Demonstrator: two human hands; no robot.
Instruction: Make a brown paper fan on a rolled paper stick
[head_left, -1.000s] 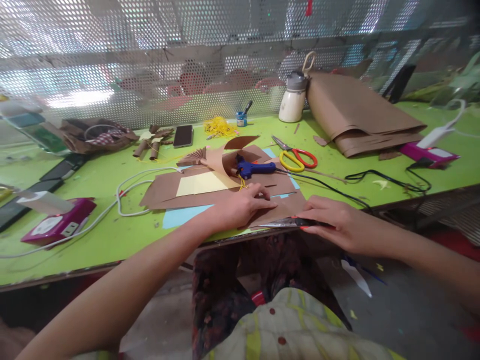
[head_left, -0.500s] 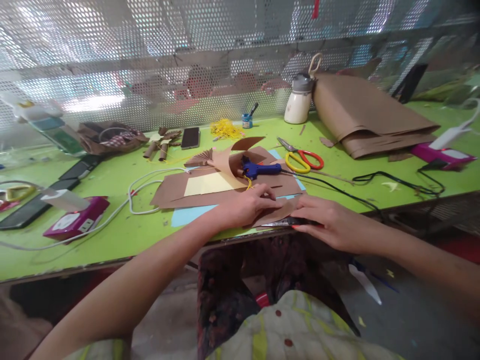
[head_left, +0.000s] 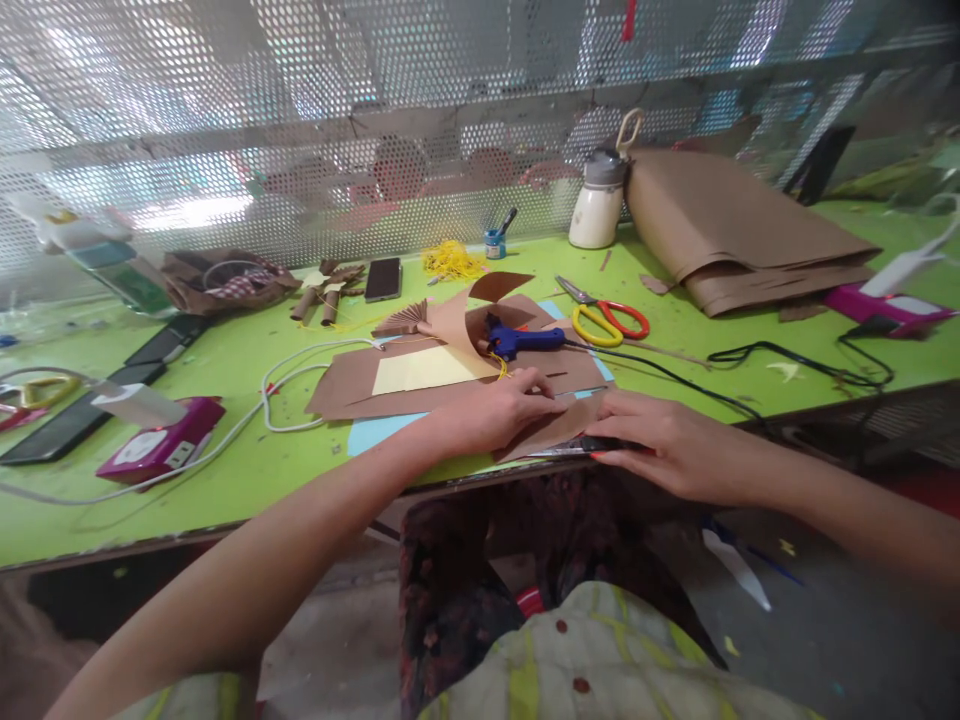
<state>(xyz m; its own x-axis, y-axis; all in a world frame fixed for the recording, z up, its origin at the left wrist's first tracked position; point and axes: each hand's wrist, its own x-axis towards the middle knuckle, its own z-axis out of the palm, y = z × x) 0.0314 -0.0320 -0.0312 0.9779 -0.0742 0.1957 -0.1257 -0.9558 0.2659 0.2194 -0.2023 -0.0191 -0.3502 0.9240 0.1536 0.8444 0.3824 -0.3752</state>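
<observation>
Green tabletop (head_left: 225,350) runs beneath both hands. Left hand (head_left: 517,408) rests bent fingers on brown paper (head_left: 547,430) between the hands, grip unclear; right hand (head_left: 656,440) grasps a dark-handled blade (head_left: 574,449), tip pointing left, long axis along the tabletop's front edge.

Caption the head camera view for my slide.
Left hand on brown paper, right hand holding a bladed tool, blue glue gun beyond.
</observation>
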